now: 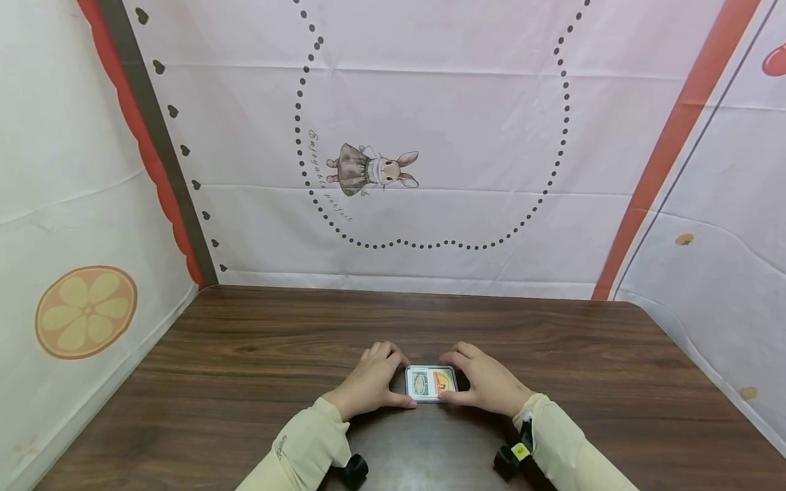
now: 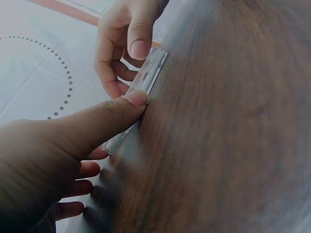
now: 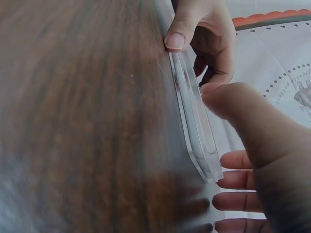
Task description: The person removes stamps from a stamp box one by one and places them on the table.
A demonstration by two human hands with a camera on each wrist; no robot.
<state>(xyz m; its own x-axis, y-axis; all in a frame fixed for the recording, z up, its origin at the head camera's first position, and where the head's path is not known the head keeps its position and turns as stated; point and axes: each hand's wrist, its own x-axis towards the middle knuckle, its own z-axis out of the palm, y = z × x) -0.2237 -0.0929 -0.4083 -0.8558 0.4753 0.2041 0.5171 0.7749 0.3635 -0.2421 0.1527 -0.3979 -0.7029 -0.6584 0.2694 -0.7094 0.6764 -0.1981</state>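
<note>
A small flat clear plastic case [image 1: 432, 383] lies on the wooden table between the two hands. Two picture cards show through its lid, a greenish one on the left and an orange one on the right. My left hand [image 1: 373, 382] grips the left end, thumb on the near edge and fingers at the far side. Around the right end is my right hand [image 1: 488, 383], its thumb over the near right part and its index finger by the far corner. From the side, the right wrist view shows the clear case [image 3: 192, 116] as thin, layered plastic. Some fingertips are hidden behind it.
The dark wooden table [image 1: 276, 327] reaches back to a white printed cloth [image 1: 430, 123] hanging behind it. More cloth hangs at both sides. Black wrist cameras, on the left [image 1: 355, 472] and right [image 1: 507, 464], sit low beside the sleeves.
</note>
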